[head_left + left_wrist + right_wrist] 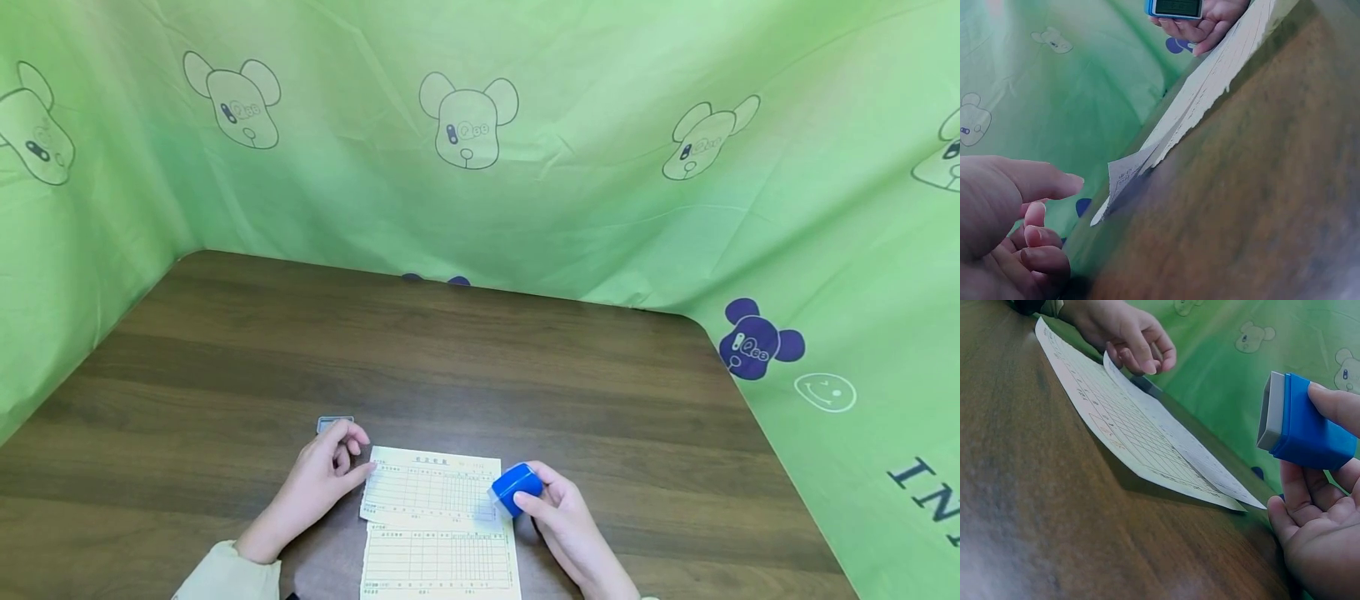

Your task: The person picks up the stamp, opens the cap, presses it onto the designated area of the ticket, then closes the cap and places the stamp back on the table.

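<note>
My right hand holds a blue stamp between thumb and fingers, over the right edge of the upper printed form. In the right wrist view the stamp is tilted, its pale rim facing left. Beside the upper form's left edge is my left hand, fingers loosely bent and holding nothing; in the left wrist view its thumb stands apart from the paper. A second printed form lies below the upper one. Just beyond the left fingers sits a small clear-edged piece, partly hidden.
Both forms lie on a brown wood-grain table, near its front side. A green cloth with bear drawings hangs around the back and sides. In the left wrist view, a corner of paper curls up off the table.
</note>
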`<state>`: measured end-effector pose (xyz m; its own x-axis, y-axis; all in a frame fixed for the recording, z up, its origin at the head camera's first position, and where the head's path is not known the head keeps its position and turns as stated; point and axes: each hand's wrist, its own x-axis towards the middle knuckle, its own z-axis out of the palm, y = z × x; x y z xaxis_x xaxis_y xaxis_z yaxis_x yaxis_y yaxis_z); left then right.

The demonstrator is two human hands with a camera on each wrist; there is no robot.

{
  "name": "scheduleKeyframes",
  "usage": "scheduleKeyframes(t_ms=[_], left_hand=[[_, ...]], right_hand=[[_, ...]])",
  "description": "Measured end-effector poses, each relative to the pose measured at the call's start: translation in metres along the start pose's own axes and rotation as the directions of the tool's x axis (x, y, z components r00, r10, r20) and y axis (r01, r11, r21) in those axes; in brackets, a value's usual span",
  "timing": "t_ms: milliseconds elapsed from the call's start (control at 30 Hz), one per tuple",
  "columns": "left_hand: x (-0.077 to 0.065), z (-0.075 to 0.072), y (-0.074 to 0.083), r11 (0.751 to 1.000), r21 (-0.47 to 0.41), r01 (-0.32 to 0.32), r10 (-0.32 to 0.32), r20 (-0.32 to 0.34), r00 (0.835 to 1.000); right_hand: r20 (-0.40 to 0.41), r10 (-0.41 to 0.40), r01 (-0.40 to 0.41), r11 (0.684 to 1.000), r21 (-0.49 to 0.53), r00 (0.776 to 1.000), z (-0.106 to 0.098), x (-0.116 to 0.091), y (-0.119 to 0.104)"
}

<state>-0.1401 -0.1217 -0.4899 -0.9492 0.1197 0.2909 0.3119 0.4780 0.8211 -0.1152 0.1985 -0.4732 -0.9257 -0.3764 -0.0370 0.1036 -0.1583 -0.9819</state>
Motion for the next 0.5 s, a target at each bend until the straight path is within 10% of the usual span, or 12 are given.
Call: scheduleKeyframes(t_ms=[233,500], left_hand=[[-0.0007,0.0008,-0.0061,0.967,0.003,-0.253,0.253,0.02,0.967],[-0.0029,-0.0023,-0.01,0.941,-0.088,-0.326,0.337,0.172,0.926]], right_hand=[[0.004,-0.007,0.007,1.0,-0.001,1.0,-0.0001,0.0002,0.0004],[-0.002,-0.002,0.002,1.0,-0.013,1.0,0.0003,-0.0002,0.0001]])
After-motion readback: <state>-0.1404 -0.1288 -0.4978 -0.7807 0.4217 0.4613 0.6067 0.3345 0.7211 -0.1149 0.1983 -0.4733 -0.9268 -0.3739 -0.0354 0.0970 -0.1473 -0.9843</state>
